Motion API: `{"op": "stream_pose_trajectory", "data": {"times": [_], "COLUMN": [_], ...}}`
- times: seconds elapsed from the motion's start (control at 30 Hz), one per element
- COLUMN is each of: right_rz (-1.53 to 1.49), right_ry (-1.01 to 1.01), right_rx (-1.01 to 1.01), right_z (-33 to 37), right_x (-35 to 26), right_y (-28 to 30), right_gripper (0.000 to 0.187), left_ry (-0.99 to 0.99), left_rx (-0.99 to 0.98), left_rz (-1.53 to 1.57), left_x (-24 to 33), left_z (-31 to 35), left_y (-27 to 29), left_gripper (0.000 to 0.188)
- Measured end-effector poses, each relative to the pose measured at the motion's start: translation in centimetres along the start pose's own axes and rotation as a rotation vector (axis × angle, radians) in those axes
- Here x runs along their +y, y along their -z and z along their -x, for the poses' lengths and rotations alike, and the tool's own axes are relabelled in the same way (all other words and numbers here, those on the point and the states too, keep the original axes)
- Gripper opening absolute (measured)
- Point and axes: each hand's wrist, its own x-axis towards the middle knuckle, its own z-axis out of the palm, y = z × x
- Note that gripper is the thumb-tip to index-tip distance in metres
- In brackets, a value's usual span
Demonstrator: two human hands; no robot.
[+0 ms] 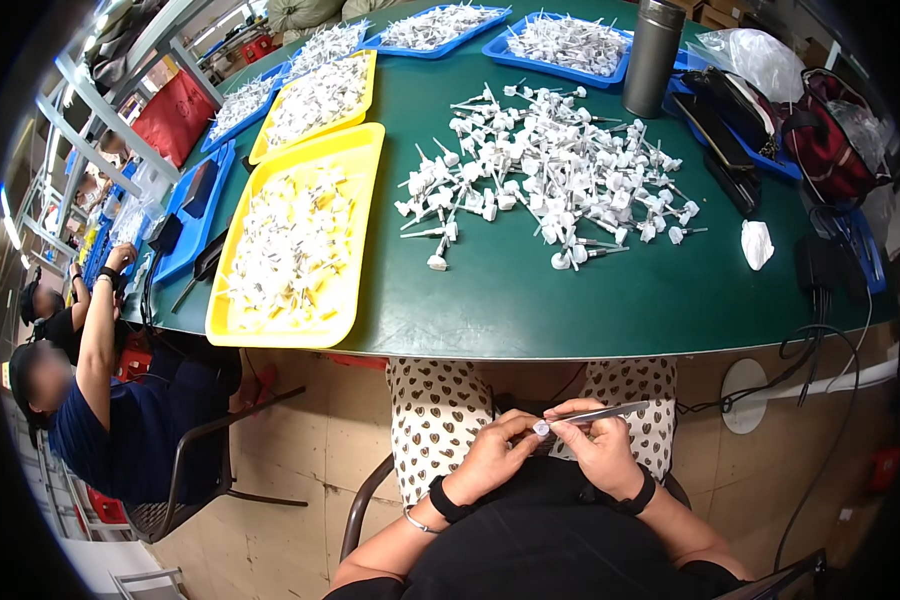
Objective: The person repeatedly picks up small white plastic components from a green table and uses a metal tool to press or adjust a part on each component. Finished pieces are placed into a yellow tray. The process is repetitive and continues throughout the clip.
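Over my lap, below the table's front edge, both of my hands meet at a small white plastic piece (541, 428). My left hand (492, 457) pinches this piece between thumb and fingertips. A slim grey metal tool with a flat, blade-like end (618, 410) is gripped in my right hand (604, 456); its long end points right, while the end near the piece is hidden by my fingers. On the green table (440, 310) a loose pile of white plastic parts with thin stems (580, 175) spreads beyond my hands.
To the left, a yellow tray (368, 190) holds smaller white pieces; a second yellow tray (369, 90) and several blue trays stand behind. A dark flask (654, 60), crumpled tissue (757, 245), maroon bag (830, 150) and cables (818, 290) are at right. A co-worker (140, 440) sits left.
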Motion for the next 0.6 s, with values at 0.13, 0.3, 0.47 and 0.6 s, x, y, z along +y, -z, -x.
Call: {"op": "stream_pose_trajectory", "data": {"times": [0.13, 0.3, 0.47, 0.6], "right_rz": [-0.046, 0.011, 0.024, 0.024], "right_ry": [-0.003, 0.037, 0.049, 0.012], "right_rx": [0.009, 0.015, 0.035, 0.043], "right_z": [0.07, 0.17, 0.12, 0.1], "right_x": [0.27, 0.54, 0.22, 0.16], "right_y": [-0.09, 0.07, 0.05, 0.28], "right_gripper": [0.017, 0.018, 0.018, 0.017], "left_ry": [0.005, -0.003, -0.015, -0.015], "left_rx": [0.0, 0.002, 0.009, 0.025], "left_rz": [0.006, 0.007, -0.013, 0.01], "left_x": [-0.13, -0.01, -0.11, -0.27], "left_z": [0.02, 0.08, 0.0, 0.0], "left_y": [-0.09, -0.19, -0.28, -0.36], "left_gripper": [0.017, 0.017, 0.017, 0.017]}}
